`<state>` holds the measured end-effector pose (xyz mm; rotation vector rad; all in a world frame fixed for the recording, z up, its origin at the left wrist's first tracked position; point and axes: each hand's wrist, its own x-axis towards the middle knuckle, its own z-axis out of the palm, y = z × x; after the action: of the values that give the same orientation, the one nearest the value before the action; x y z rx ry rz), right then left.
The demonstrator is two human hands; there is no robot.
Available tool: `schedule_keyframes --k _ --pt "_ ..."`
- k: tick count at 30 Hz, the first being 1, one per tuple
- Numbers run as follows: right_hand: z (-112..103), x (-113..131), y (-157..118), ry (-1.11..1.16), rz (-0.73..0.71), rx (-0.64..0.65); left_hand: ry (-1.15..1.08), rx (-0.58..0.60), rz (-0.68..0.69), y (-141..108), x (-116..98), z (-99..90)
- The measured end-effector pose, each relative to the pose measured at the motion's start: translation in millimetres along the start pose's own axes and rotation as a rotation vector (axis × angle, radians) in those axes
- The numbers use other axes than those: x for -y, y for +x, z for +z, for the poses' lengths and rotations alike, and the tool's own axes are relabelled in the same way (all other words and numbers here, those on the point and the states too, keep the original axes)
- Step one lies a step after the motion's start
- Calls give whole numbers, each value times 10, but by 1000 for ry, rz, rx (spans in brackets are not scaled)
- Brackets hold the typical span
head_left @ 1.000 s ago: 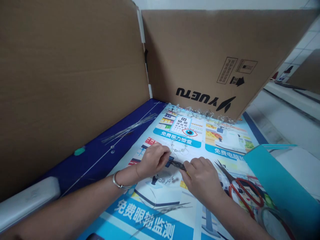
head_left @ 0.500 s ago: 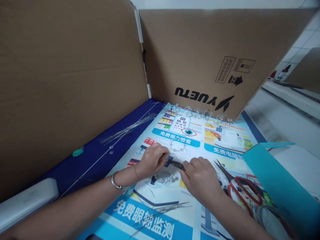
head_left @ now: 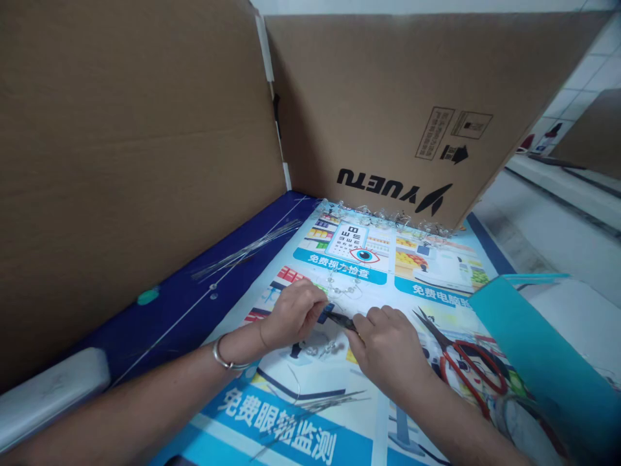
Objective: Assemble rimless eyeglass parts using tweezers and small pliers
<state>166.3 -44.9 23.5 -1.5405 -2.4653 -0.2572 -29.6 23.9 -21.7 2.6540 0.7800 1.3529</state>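
Note:
My right hand (head_left: 388, 340) is wrapped round the handles of dark-jawed pliers (head_left: 341, 320), whose tip points left. Just beyond that tip, my left hand (head_left: 295, 312) is pinched closed; thin wire shows near its fingers, but what it grips is too small to make out. Clear beads on looped wire (head_left: 342, 285) lie on the printed sheet behind the hands. A smaller cluster of clear beads (head_left: 323, 349) sits below the pliers. Loose thin wires (head_left: 320, 408) are spread nearer to me.
Cardboard panels (head_left: 388, 97) stand at the left and back, with beaded wire pieces (head_left: 388, 217) along the back one. Red-handled scissors (head_left: 466, 369), a roll of tape (head_left: 526, 427) and a teal folder (head_left: 543, 349) lie right. More wires (head_left: 247, 249) rest left on blue cloth.
The whole view has shifted very slightly. Both hands and the pliers keep nearly the same pose and place over the sheet.

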Motion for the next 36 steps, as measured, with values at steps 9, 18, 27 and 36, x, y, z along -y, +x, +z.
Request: schedule_keyframes --k 9,18,27,36 --pt "-44 14 -1 -10 7 52 4 -12 23 -5 1 14" --pt "-51 -4 12 16 2 95 -15 -7 38 8 -21 10" --pt "-35 -3 12 -2 14 77 31 19 -11 -11 -6 11" --pt "-65 -21 25 22 48 111 56 29 -39 24 -22 2"
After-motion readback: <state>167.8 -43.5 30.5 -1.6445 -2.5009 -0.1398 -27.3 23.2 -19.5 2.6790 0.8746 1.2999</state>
